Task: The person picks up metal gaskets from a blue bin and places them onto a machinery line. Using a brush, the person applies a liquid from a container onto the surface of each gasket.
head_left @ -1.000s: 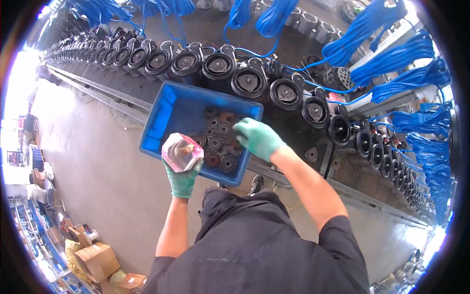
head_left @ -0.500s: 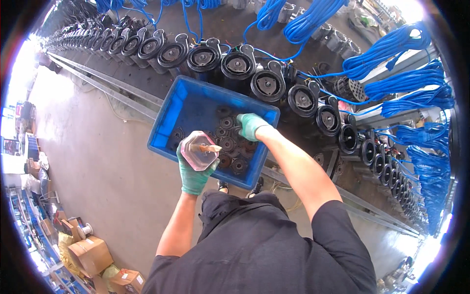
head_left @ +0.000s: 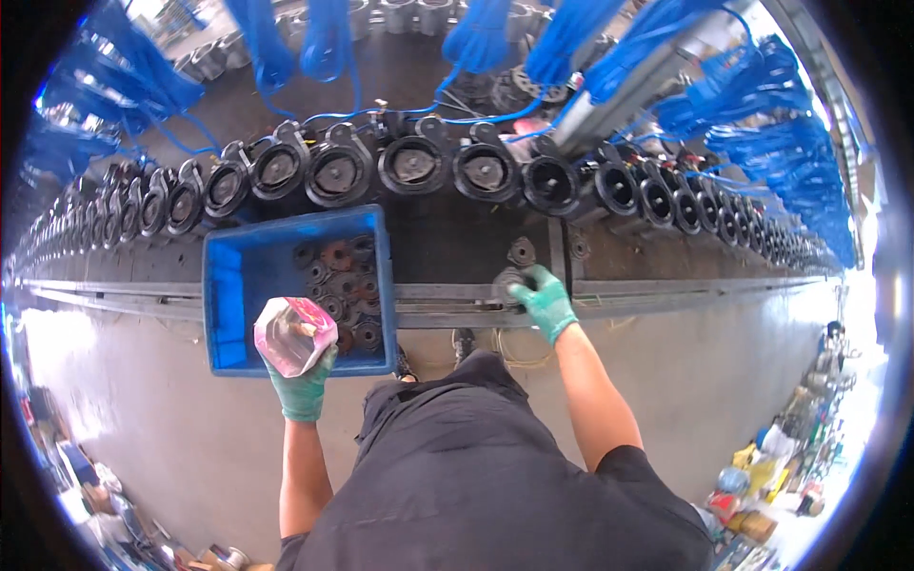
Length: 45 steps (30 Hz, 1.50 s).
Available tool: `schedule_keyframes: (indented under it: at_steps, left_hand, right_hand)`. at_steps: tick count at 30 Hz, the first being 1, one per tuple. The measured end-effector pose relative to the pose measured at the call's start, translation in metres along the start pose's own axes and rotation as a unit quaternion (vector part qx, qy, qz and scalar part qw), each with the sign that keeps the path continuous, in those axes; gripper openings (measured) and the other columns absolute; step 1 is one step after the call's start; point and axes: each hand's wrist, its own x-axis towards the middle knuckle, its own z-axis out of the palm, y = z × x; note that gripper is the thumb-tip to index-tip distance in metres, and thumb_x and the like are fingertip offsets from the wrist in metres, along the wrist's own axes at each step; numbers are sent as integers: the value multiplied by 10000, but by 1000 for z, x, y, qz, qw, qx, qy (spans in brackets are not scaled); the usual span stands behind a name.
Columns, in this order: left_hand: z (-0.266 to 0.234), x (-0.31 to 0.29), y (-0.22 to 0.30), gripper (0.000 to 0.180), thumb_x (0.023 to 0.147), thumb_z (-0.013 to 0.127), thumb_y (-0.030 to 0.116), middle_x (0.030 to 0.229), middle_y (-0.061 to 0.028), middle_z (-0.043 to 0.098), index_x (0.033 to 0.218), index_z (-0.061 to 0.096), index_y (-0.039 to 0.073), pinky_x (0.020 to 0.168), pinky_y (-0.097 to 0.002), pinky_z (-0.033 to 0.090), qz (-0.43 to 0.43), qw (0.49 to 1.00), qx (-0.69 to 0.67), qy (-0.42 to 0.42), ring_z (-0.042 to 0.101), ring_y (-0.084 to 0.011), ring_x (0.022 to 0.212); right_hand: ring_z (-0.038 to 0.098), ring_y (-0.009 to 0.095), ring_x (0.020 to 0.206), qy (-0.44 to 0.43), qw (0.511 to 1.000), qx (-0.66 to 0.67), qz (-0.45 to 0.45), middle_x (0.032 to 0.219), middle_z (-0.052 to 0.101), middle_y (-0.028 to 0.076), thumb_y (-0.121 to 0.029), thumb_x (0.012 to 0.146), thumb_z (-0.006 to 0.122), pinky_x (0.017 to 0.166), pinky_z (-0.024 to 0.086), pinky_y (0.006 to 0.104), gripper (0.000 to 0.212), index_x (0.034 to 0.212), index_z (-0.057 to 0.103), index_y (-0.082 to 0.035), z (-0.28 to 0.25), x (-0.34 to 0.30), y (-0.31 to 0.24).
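Note:
My left hand (head_left: 303, 388), in a green glove, is closed around an open-topped clear and pink plastic container (head_left: 296, 337). A light brown stick-like thing (head_left: 307, 329) stands in it; its lower end cannot be made out. Behind and below the container is a blue plastic crate (head_left: 221, 314) with several dark, round metal flanges (head_left: 333, 306) in its right part, some rusty. My right hand (head_left: 547, 305), gloved in green too, is closed on the rim of a round metal flange (head_left: 514, 285) at the bench's front edge. Another flange (head_left: 521, 251) lies just beyond it.
A long curved row of black cylindrical motor housings (head_left: 415, 165) lines the bench. Coiled blue cables (head_left: 479, 38) hang above and behind. Metal rails (head_left: 447, 293) run along the bench front. Boxes and bags (head_left: 752, 485) lie on the floor at the right.
My right hand has left the crate and now holds a flange at the bench edge to the right. The view has turned, with the crate now further left. My left hand still holds the container.

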Motion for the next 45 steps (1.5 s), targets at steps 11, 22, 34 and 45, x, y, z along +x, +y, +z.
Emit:
schedule_keyframes:
  at_steps: [11, 22, 34, 45]
  left_hand:
    - [222, 44, 53, 723, 698, 859, 60, 1244, -100, 593, 1333, 513, 43, 1039, -374, 454, 68, 974, -67, -207, 583, -253, 1182]
    - [355, 19, -48, 899, 575, 929, 182, 1296, -130, 583, 1358, 500, 78, 1013, -403, 502, -26, 977, 40, -206, 591, -300, 1173]
    - [179, -77, 28, 654, 864, 810, 233, 1297, -207, 647, 1390, 521, -27, 948, -352, 537, -252, 929, -14, -270, 688, -266, 1020]
    - [6, -136, -39, 655, 980, 559, 382, 1489, -172, 446, 1514, 314, 93, 1037, -599, 476, -511, 753, -355, 214, 477, -397, 1333]
  right_hand:
    - [664, 153, 858, 215, 952, 196, 97, 1014, 690, 37, -104, 914, 727, 674, 590, 328, 194, 1089, 651, -71, -163, -2, 174]
    - [696, 241, 946, 166, 983, 15, 79, 1053, 741, 150, -166, 866, 763, 844, 547, 368, 349, 1161, 684, 2, -230, 115, 203]
    - [717, 291, 932, 162, 985, -56, 19, 1038, 741, 179, -146, 939, 657, 836, 548, 387, 267, 1166, 672, -5, -154, 43, 134]
    - [613, 416, 1202, -270, 962, 15, -49, 1242, 622, 329, -394, 863, 759, 1026, 479, 418, 851, 1426, 342, 89, 196, -31, -53]
